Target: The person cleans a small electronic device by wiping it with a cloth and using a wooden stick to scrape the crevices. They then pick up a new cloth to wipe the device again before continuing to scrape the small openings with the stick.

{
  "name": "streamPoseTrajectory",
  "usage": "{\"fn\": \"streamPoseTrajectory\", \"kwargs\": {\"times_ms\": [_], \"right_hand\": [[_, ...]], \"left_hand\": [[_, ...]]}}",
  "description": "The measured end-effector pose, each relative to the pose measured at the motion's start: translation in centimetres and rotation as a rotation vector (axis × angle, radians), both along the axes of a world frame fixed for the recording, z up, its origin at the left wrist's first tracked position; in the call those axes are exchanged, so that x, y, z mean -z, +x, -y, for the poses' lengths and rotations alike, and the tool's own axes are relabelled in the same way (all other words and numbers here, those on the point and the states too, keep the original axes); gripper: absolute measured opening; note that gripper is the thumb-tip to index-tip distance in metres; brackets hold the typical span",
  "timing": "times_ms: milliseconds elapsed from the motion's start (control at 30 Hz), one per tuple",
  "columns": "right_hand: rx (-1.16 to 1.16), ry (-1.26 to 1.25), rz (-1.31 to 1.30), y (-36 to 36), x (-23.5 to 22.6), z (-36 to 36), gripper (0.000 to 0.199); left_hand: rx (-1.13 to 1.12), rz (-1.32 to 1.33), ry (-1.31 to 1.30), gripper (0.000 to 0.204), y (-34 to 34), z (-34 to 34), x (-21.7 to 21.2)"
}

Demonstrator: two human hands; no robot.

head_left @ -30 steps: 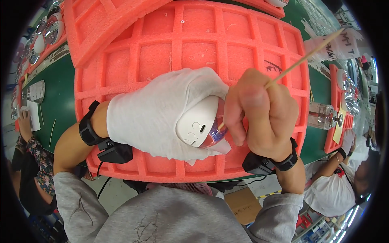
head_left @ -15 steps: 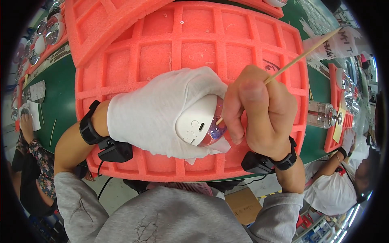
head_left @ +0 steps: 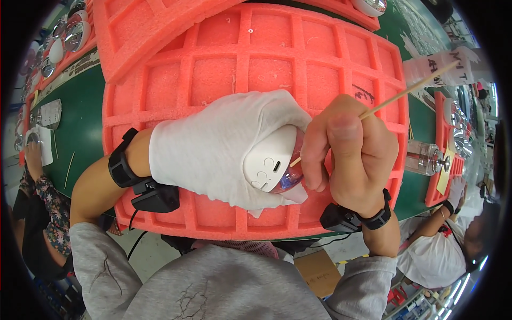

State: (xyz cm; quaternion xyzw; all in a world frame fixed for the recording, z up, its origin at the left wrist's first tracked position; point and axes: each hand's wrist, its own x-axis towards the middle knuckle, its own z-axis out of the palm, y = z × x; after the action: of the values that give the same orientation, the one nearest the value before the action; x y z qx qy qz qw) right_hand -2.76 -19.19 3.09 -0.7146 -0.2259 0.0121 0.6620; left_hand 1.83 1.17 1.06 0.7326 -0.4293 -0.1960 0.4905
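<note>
Gloved left hand [head_left: 213,149] holds a white dome-shaped part [head_left: 271,164] in a closed grip; right hand [head_left: 354,154] pinches a thin wooden stick [head_left: 408,92] against it, above an orange foam tray [head_left: 256,53].

A large orange foam tray [head_left: 256,69], divided into square compartments, is laid on a green work surface [head_left: 80,112]. A second orange foam tray [head_left: 154,26] is set overlapping its upper left corner. Round chrome-coloured parts [head_left: 74,33] are seen at upper left (partly cut by the rim). A clear cylindrical part [head_left: 424,158] lies at right, beside a narrower orange tray [head_left: 441,114].
</note>
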Motion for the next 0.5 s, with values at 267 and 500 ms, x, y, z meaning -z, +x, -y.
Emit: {"fn": "streamPoseTrajectory", "kwargs": {"times_ms": [267, 500], "right_hand": [[-0.017, -0.051, 0.030, 0.02, -0.26, -0.09, 0.038], [-0.050, -0.051, 0.126, 0.02, 0.11, -0.15, 0.037]], "left_hand": [[-0.006, 0.006, 0.005, 0.047, -0.03, 0.29, 0.09], [0.018, 0.089, -0.013, 0.047, 0.02, 0.09, 0.19]]}}
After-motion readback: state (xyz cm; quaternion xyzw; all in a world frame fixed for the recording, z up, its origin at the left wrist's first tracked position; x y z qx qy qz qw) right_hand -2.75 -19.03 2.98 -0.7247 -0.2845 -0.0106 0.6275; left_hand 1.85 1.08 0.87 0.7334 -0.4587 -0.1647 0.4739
